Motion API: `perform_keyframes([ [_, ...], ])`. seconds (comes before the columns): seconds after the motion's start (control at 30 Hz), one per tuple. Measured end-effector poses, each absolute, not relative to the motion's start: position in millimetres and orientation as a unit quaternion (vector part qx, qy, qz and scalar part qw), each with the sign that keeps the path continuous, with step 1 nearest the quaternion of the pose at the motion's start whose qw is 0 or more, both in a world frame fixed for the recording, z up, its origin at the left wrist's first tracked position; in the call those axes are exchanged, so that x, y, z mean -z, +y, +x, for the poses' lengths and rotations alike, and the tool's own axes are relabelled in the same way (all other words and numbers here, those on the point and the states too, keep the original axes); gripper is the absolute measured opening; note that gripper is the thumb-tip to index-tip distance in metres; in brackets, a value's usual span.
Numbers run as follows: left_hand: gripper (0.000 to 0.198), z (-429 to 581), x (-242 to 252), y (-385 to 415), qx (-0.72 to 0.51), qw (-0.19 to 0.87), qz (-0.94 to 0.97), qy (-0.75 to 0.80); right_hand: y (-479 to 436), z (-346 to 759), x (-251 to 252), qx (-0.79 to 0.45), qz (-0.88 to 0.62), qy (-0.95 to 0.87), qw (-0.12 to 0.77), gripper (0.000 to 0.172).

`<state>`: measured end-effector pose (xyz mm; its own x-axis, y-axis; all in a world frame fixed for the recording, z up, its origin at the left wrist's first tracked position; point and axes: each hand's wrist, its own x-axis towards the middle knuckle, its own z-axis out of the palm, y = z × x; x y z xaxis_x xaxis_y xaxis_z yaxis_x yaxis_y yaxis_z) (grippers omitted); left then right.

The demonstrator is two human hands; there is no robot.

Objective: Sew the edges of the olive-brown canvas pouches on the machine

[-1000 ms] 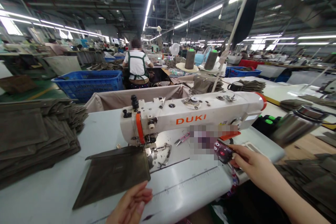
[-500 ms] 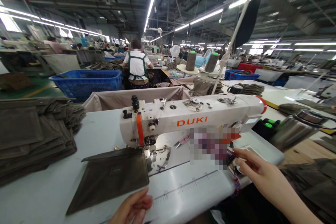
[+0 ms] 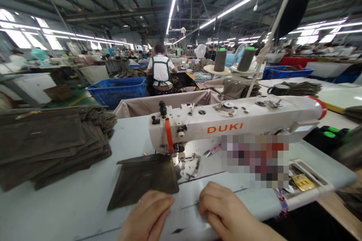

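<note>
The right hand (image 3: 223, 207) has moved from the tray (image 3: 307, 180) to the front edge of the desk (image 3: 70, 211), just beside the left hand (image 3: 147, 214). The left hand touches the dark fabric piece (image 3: 144, 180) under the sewing machine (image 3: 226, 120) needle; neither hand's grip can be told.
</note>
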<state>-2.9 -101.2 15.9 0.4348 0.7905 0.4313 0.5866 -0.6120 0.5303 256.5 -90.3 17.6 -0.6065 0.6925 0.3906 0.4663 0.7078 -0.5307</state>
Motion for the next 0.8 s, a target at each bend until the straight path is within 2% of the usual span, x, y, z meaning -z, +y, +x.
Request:
perform_keyframes([
  [0.1,0.041,-10,-25,-80,-0.230,0.084,0.863,0.442,-58,242,-22,-0.176,-0.306,-0.898,0.261,0.022],
  [0.17,0.056,-10,-26,-68,-0.167,0.081,0.877,0.444,-38,235,-20,-0.169,-0.276,-0.909,0.262,0.024],
  [0.2,0.057,-10,-25,-62,-0.149,0.082,0.881,0.441,-31,232,-18,-0.171,-0.265,-0.911,0.266,0.025],
  [0.3,0.038,-10,-25,-54,-0.133,0.080,0.891,0.427,-19,227,-8,-0.182,-0.249,-0.909,0.281,0.026],
  [0.37,0.031,-10,-24,-54,-0.138,0.072,0.895,0.418,-20,227,-4,-0.193,-0.248,-0.904,0.289,0.026],
  [0.6,0.056,4,-21,-60,-0.134,0.040,0.886,0.442,-29,226,-10,-0.227,-0.246,-0.901,0.277,0.032],
  [0.7,0.046,3,-23,-55,-0.143,0.065,0.881,0.447,-29,227,-14,-0.231,-0.245,-0.902,0.270,0.030],
  [0.8,0.038,-6,-27,-48,-0.198,0.145,0.844,0.478,-28,234,-19,-0.243,-0.288,-0.884,0.278,0.035],
])
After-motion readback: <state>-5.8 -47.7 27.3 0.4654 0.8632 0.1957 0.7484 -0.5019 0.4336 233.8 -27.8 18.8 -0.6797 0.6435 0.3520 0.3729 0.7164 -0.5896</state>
